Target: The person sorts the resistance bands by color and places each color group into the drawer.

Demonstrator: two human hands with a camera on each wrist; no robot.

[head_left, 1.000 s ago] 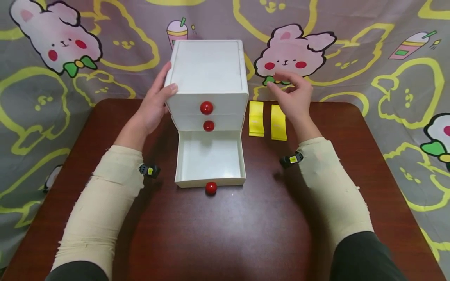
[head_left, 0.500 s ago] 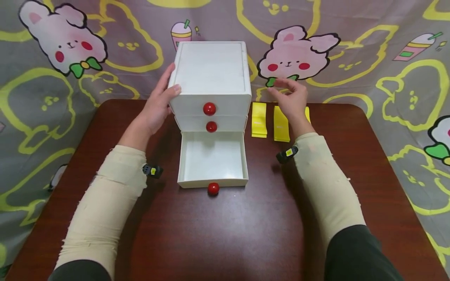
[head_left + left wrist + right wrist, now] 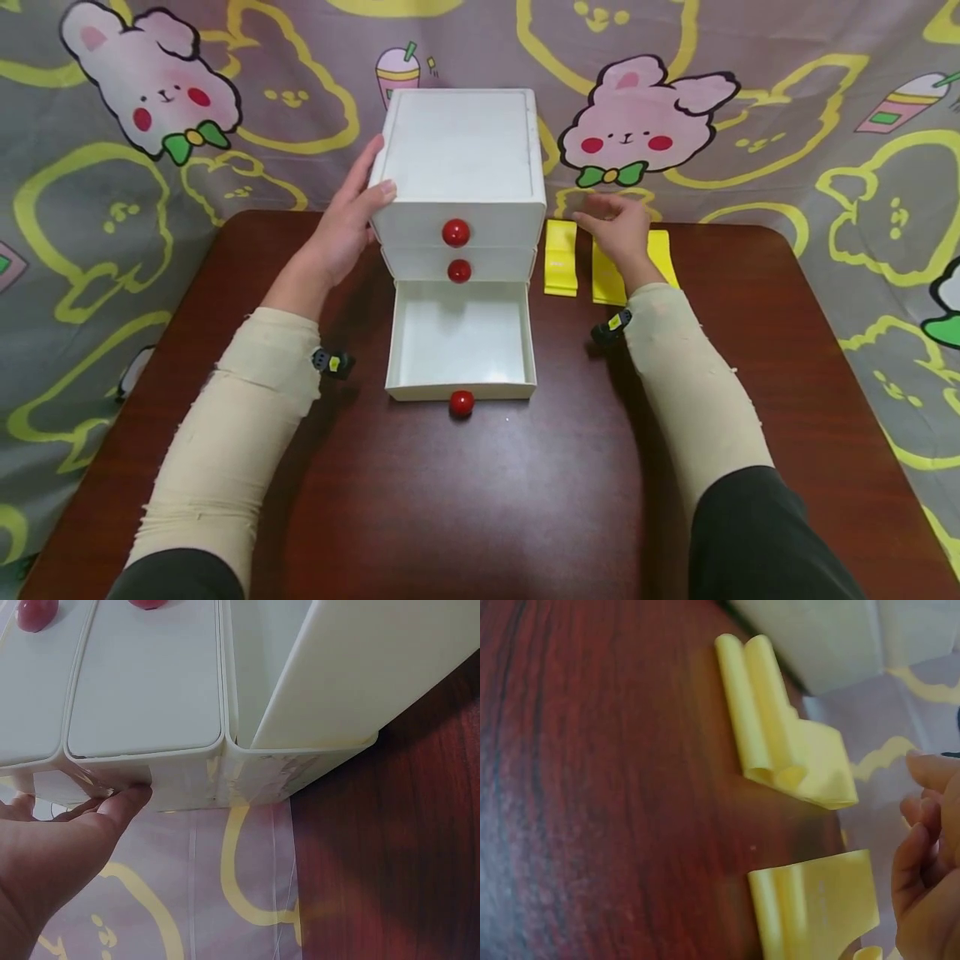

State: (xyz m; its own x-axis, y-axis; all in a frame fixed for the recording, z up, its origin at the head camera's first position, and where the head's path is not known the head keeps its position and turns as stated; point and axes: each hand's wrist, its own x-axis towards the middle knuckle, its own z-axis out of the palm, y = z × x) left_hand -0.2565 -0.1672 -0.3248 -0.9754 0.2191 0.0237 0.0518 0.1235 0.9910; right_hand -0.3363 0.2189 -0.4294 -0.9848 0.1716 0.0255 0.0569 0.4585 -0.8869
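Head view, left hand [image 3: 341, 233] flat against drawer unit [image 3: 461, 167], right hand [image 3: 618, 233] loosely curled over yellow bands [image 3: 561, 258]

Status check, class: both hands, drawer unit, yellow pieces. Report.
Left hand open, steadying drawer unit. Right hand open above yellow folded pieces. Bottom drawer open, nothing seen inside.

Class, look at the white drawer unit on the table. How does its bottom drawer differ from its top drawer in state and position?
The bottom drawer is pulled out toward the person, its bare white inside showing; the top drawer is pushed in, with only its front visible. The left hand rests against the unit beside the top drawer, while nothing touches the bottom drawer. Both are white with a round red knob on the front.
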